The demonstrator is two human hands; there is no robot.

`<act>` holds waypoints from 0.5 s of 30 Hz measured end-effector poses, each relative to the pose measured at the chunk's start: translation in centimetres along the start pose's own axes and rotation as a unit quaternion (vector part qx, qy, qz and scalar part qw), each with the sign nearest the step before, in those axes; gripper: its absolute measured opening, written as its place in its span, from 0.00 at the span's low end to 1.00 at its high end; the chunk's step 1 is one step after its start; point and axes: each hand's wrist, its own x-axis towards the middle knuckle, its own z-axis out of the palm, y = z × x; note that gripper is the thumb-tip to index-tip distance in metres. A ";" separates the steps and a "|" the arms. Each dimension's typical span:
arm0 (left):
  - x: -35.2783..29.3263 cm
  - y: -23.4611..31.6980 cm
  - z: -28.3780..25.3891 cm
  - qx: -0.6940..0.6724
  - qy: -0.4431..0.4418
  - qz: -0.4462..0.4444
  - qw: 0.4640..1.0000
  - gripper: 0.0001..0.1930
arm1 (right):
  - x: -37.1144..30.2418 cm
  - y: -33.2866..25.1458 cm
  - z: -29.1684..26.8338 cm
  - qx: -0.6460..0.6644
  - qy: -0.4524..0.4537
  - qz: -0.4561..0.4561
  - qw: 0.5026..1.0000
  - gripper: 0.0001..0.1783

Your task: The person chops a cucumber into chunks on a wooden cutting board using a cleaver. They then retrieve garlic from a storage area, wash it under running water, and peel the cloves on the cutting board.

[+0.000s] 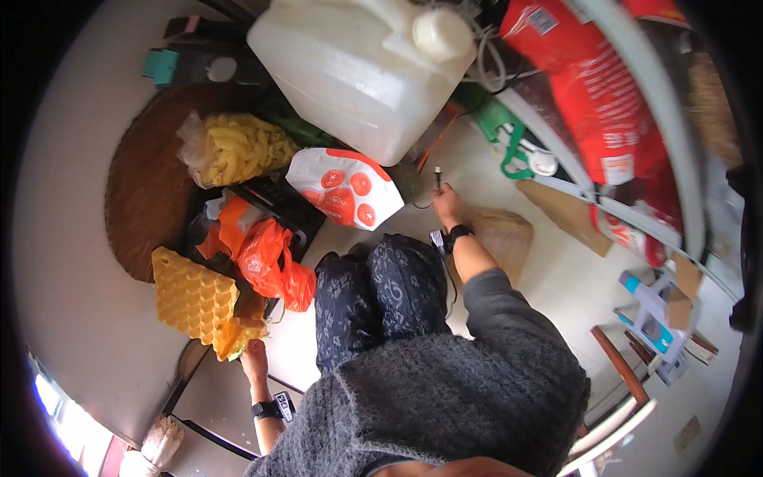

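My right hand [447,204] is closed on a thin black cable [437,176], whose plug-like end points up from the fingers. It is over the pale floor, just beyond a wooden board [501,238]. My left hand [254,362] is low on the left with its fingers curled at the edge of a crumpled yellow wrapping [242,332]. What those fingers grip is hidden. Beside that hand lies a yellow egg tray [195,298], tilted. An orange-red plastic bag [270,258] rests right of the tray. Each wrist wears a black strap with a small device.
A big translucent jerrycan [358,71] stands ahead. Near it are a white bag with red circles [346,191], a bag of yellow pieces [242,147] and a round brown board [147,191]. On the right, a rack [556,179] holds red packages [588,95]; a cardboard piece [564,215] leans below.
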 end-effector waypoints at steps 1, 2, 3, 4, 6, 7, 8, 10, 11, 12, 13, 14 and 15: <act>-0.7 -0.2 -0.6 -0.023 -0.028 0.003 0.999 0.10 | -1.3 -2.6 -3.1 0.039 -0.021 -0.014 0.999 0.09; -1.5 -0.5 -1.4 -0.047 -0.057 0.001 0.997 0.10 | -3.1 -5.5 -6.6 0.079 -0.043 -0.022 0.996 0.09; -2.2 -0.5 -2.2 -0.079 -0.078 0.022 0.994 0.10 | -4.7 -8.8 -10.1 0.165 -0.046 -0.011 0.985 0.07; -2.9 -0.3 -3.2 -0.105 -0.110 0.021 0.988 0.10 | -6.3 -12.0 -14.1 0.232 -0.057 -0.028 0.971 0.05; -4.2 0.6 -5.2 -0.183 -0.129 0.021 0.975 0.11 | -8.6 -18.4 -22.1 0.370 -0.063 -0.068 0.924 0.08; -5.0 1.2 -6.5 -0.190 -0.142 0.038 0.971 0.11 | -9.2 -21.1 -25.7 0.439 -0.064 -0.132 0.886 0.09; -5.4 1.9 -7.6 -0.204 -0.163 0.033 0.965 0.11 | -9.4 -23.8 -28.8 0.470 -0.052 -0.155 0.867 0.08; -6.3 3.3 -9.8 -0.246 -0.193 0.047 0.949 0.12 | -7.8 -28.4 -32.3 0.447 -0.040 -0.200 0.871 0.08; -6.6 3.8 -10.6 -0.258 -0.202 0.040 0.944 0.11 | -6.2 -30.2 -32.4 0.368 -0.009 -0.188 0.911 0.10; -6.8 4.0 -11.5 -0.264 -0.203 0.042 0.942 0.11 | -4.1 -31.5 -31.7 0.310 -0.015 -0.239 0.920 0.11; -6.9 4.0 -12.1 -0.273 -0.207 0.041 0.939 0.11 | -1.3 -32.5 -30.9 0.249 -0.044 -0.259 0.932 0.14; -6.9 3.7 -12.4 -0.298 -0.207 0.054 0.930 0.11 | 1.4 -33.0 -29.6 0.243 -0.025 -0.254 0.936 0.08; -6.9 3.3 -12.7 -0.311 -0.199 0.053 0.928 0.11 | 4.3 -33.1 -28.6 0.193 0.026 -0.239 0.951 0.08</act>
